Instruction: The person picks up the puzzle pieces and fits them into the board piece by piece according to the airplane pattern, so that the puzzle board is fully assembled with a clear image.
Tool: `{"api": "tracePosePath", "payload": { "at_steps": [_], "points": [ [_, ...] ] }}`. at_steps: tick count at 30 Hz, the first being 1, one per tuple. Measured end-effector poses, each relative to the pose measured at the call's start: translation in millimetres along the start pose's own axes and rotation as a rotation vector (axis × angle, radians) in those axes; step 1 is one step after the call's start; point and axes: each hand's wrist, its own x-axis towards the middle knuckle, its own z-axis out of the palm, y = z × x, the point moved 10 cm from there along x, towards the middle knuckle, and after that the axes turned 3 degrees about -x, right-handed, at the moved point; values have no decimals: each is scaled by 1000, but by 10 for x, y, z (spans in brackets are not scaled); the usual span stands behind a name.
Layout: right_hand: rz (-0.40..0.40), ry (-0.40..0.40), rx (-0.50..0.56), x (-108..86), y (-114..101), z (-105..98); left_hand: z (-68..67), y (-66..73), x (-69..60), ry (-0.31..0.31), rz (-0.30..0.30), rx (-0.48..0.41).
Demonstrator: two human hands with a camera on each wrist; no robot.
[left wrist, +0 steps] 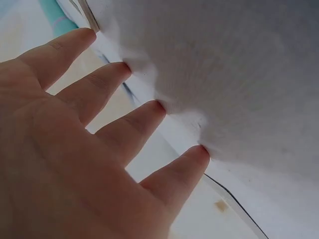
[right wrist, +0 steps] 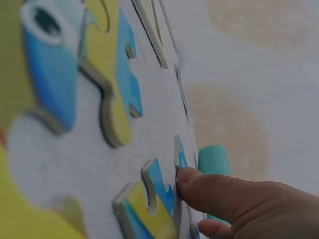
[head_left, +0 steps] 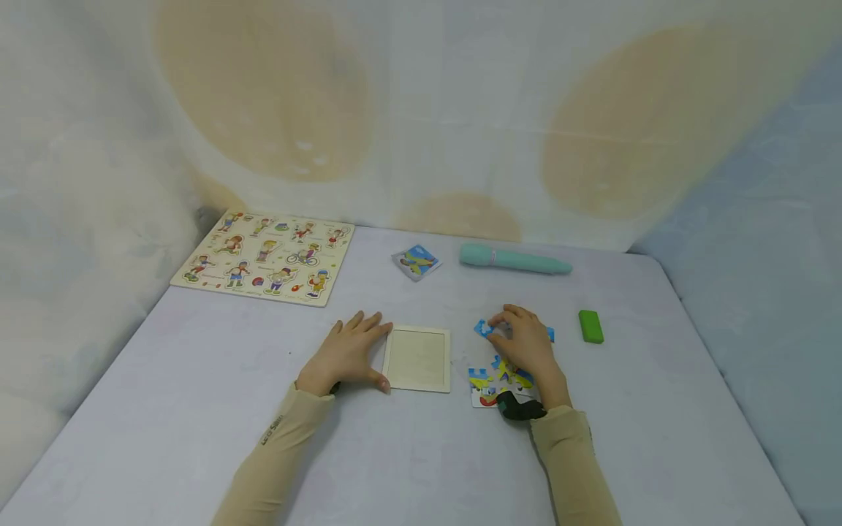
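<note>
My two hands at work on a white-covered desk [head_left: 408, 460]. My left grip [head_left: 349, 354] lies with fingers spread apart and extended, thumb and index finger at the left edge of a shallow wooden tray [head_left: 418, 358]; in the left wrist view the fingertips rest on the cloth. My right grip [head_left: 524, 345] is curved, thumb and index finger together on a small blue puzzle piece [head_left: 483, 328], right of the tray; the right wrist view shows the thumb against it. Nearer me, partly under my right wrist, lie the other puzzle pieces [head_left: 478, 375], yellow, blue and white. Beyond the hands are a picture card [head_left: 417, 261] and a teal pen-shaped object [head_left: 513, 259]; a green block [head_left: 590, 326] lies at right, an illustrated board [head_left: 263, 257] at far left.
</note>
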Motion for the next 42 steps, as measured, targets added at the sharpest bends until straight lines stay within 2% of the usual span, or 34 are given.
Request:
{"api": "tracePosePath", "payload": {
  "at_steps": [6, 12, 19, 25, 31, 37, 42],
  "points": [
    [26, -5, 22, -2, 9, -14, 6, -8, -6, 2, -2, 3],
    [77, 41, 47, -12, 24, -83, 17, -16, 0, 2, -3, 5],
    [174, -20, 139, -43, 105, -36, 39, -14, 13, 3, -3, -1],
    [159, -38, 220, -21, 60, -16, 25, -4, 2, 0, -5, 4],
    [136, -61, 320, 43, -154, 66, 12, -5, -9, 0, -9, -11],
    [144, -101, 401, 91, -506, 258, 24, 11, -17, -17, -5, -46],
    [161, -138, 452, 125, -837, 453, 66, 33, 5, -59, -1, -101]
  ]
}}
